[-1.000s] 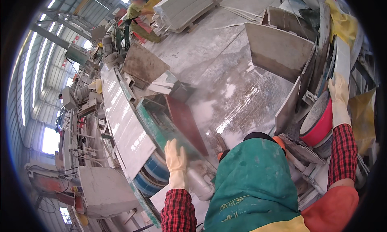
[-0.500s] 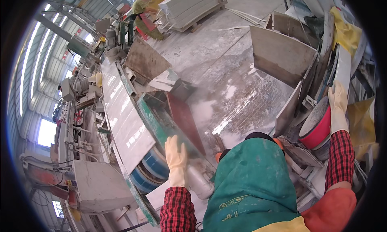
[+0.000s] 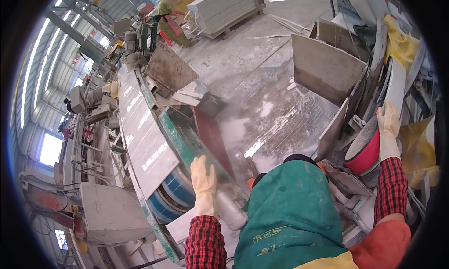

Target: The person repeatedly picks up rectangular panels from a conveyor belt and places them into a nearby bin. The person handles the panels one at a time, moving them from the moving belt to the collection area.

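Gloved left hand (image 3: pixel 204 185) still flat on reddish slab (image 3: pixel 213 143) | right hand (image 3: pixel 387 129) has slid down, fingers spread against leaning white slab (image 3: pixel 395 86).

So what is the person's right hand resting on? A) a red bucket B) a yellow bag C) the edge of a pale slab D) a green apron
C: the gloved right hand lies on the edge of an upright pale slab, above the red bucket.
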`<control>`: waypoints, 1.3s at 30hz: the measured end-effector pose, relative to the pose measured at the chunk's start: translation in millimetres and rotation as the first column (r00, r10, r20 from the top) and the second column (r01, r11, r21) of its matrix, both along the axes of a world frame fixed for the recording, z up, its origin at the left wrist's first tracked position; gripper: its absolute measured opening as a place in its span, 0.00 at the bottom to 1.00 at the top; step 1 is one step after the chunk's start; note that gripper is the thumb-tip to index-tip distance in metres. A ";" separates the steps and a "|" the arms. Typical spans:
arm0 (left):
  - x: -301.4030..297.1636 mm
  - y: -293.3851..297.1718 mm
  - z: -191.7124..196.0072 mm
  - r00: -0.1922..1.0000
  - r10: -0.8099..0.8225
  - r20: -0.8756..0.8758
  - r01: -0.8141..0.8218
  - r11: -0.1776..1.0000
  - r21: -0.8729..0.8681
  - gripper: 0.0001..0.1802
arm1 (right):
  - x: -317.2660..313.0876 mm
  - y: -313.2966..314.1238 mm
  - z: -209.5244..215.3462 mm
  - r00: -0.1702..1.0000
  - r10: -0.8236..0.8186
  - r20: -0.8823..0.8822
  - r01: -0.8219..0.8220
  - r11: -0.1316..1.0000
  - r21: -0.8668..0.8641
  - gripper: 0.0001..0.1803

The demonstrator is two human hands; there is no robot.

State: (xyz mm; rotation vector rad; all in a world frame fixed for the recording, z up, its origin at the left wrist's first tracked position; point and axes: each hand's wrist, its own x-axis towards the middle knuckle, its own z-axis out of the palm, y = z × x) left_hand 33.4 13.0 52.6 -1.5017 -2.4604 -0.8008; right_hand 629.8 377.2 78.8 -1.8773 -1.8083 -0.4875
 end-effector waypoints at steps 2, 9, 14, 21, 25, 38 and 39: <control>-1.1 -1.7 -1.5 1.000 -0.002 -0.008 0.003 1.000 0.008 0.25 | -7.1 -4.7 3.5 1.000 0.007 -0.012 -0.007 1.000 -0.002 0.19; -1.0 -1.7 -2.0 0.999 -0.015 -0.039 0.015 1.000 0.015 0.25 | -16.9 -16.9 10.8 0.998 0.029 -0.052 -0.030 0.999 -0.021 0.17; -1.0 -2.1 -3.5 0.999 -0.005 -0.037 0.007 0.999 0.032 0.25 | -19.1 -22.0 10.2 0.999 0.035 -0.022 -0.035 0.999 0.002 0.17; -1.8 -1.5 -4.7 1.000 0.004 -0.029 -0.003 0.998 0.057 0.24 | -19.6 -26.5 4.7 0.997 0.066 -0.035 -0.065 0.998 0.027 0.15; -1.7 -3.6 -4.5 0.999 0.004 -0.032 -0.002 0.998 0.061 0.24 | -26.6 -32.0 8.2 0.997 0.054 -0.051 -0.054 0.999 0.008 0.15; -2.6 -4.4 -5.6 0.999 -0.007 -0.053 0.013 0.995 0.097 0.24 | -48.2 -56.7 27.8 0.993 0.065 -0.096 -0.071 0.996 -0.061 0.12; -3.1 -5.3 -5.8 0.998 -0.009 -0.055 0.015 0.995 0.101 0.24 | -51.0 -59.1 30.4 0.992 0.061 -0.109 -0.070 0.994 -0.080 0.12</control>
